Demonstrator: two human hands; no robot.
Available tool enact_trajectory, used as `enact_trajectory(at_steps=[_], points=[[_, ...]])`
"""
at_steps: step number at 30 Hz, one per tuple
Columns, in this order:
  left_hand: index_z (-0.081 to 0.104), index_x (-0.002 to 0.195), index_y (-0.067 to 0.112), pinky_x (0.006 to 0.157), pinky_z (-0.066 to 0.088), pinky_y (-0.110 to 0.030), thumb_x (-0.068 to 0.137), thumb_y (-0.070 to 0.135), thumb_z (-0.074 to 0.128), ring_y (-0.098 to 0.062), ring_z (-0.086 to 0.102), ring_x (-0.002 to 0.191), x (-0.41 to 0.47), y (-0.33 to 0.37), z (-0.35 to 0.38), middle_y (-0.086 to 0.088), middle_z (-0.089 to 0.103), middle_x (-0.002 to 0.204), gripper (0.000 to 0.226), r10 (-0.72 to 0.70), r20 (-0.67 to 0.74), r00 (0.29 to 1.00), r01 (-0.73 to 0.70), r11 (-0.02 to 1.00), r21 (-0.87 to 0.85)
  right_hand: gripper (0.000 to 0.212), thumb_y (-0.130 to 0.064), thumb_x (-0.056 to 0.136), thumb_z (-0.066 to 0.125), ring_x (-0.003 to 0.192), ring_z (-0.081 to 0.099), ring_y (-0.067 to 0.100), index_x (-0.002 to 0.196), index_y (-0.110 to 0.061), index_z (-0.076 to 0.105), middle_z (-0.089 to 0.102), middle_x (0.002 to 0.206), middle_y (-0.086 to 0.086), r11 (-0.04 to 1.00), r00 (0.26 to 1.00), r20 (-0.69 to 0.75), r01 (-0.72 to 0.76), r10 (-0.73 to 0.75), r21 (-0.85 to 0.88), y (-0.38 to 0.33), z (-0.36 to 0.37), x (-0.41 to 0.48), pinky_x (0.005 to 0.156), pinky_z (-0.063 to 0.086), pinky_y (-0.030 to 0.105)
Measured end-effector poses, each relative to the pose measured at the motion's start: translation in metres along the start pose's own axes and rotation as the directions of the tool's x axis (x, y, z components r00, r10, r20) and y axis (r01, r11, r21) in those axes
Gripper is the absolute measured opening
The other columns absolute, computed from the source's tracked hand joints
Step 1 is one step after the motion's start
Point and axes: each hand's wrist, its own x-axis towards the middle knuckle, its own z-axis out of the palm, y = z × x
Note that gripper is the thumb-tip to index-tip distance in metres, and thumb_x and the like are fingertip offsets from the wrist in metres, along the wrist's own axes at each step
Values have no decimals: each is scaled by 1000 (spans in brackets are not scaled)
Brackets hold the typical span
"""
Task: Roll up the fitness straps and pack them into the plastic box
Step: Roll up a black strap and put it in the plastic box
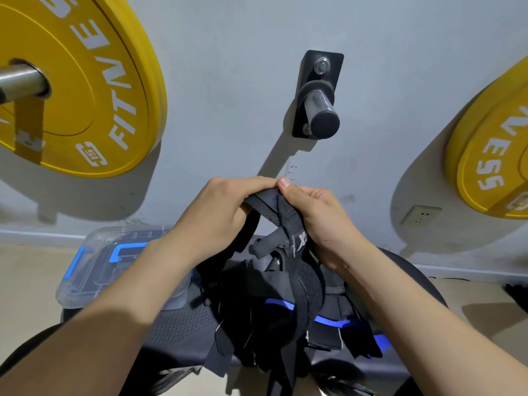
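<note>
A tangle of black fitness straps hangs from both my hands in the middle of the head view. My left hand grips the top of a strap from the left. My right hand pinches the same end with thumb on top, close against the left hand. The loose ends drop down over a dark bench pad with blue trim. A clear plastic box with blue latches lies on the floor at the left, partly hidden behind my left forearm.
A black wall peg sticks out straight above my hands. Yellow weight plates hang on the wall at the left and right. A wall socket sits low on the right. Beige floor lies on both sides.
</note>
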Motion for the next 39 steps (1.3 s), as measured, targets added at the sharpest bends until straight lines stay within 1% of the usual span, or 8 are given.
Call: enact_trajectory(at_steps=[8, 13, 16, 23, 30, 34, 37, 39], points=[[83, 106, 29, 81, 54, -30, 90, -5, 56, -16, 72, 89, 4, 3, -3, 11, 81, 89, 46, -231, -52, 972, 231, 973, 10, 26, -28, 95, 73, 70, 72, 24, 97, -3, 78, 75, 84, 15, 1000, 994, 113, 5, -9, 31, -4, -9, -1, 66, 59, 30], [84, 90, 23, 68, 53, -34, 92, 3, 58, -16, 63, 67, 3, -6, -6, 6, 73, 68, 33, -332, -75, 940, 337, 939, 70, 51, -46, 100, 70, 106, 77, 40, 121, -1, 78, 78, 117, 23, 973, 969, 93, -228, 230, -32, -6, -9, -3, 95, 62, 47], [73, 71, 15, 59, 49, -37, 94, 3, 56, -27, 61, 68, -1, -23, -8, -3, 66, 63, 31, -459, -87, 884, 466, 879, 96, 29, -40, 90, 72, 97, 80, 24, 104, -18, 85, 82, 110, 8, 937, 908, 238, -317, 344, -145, -15, -21, -13, 82, 62, 32], [70, 79, 13, 55, 43, -31, 95, 37, 76, -34, 66, 78, -12, -46, -8, -10, 70, 75, 29, -655, 15, 755, 644, 747, 167, 16, -28, 83, 67, 60, 56, 15, 75, -18, 76, 60, 66, -4, 993, 987, 163, -20, 1, 114, -23, -30, -23, 68, 43, 32], [65, 74, 6, 71, 67, -44, 100, 60, 63, -35, 74, 64, -20, -28, -11, -15, 76, 74, 60, -749, 208, 629, 632, 649, 424, 40, -6, 105, 63, 106, 76, 30, 145, -11, 61, 76, 126, 15, 999, 983, 180, 33, -39, 41, -14, -19, -22, 83, 64, 39], [74, 90, 5, 61, 63, -30, 105, 32, 47, -28, 82, 74, -14, -1, -5, -7, 83, 85, 41, -712, 487, 505, 827, 562, -36, 24, -11, 108, 62, 97, 77, 30, 130, -1, 62, 80, 108, 17, 988, 997, -74, 0, -11, -153, 4, -11, -14, 85, 62, 43], [68, 104, 11, 74, 62, -39, 106, 35, 47, -30, 75, 78, -9, 13, -3, -14, 79, 93, 32, -596, 547, 588, 804, 358, -474, 16, -13, 110, 59, 98, 76, 27, 119, 0, 65, 77, 108, 16, 992, 995, -99, -43, 31, -123, 9, -3, -9, 87, 61, 41], [74, 117, 6, 78, 58, -45, 109, 39, 57, -31, 73, 87, -9, 15, 2, -22, 80, 104, 38, -566, 480, 670, 737, 430, -521, 19, -13, 111, 57, 101, 77, 28, 117, 2, 68, 77, 111, 17, 998, 997, -54, -53, 51, -42, 9, 1, -6, 91, 62, 39]])
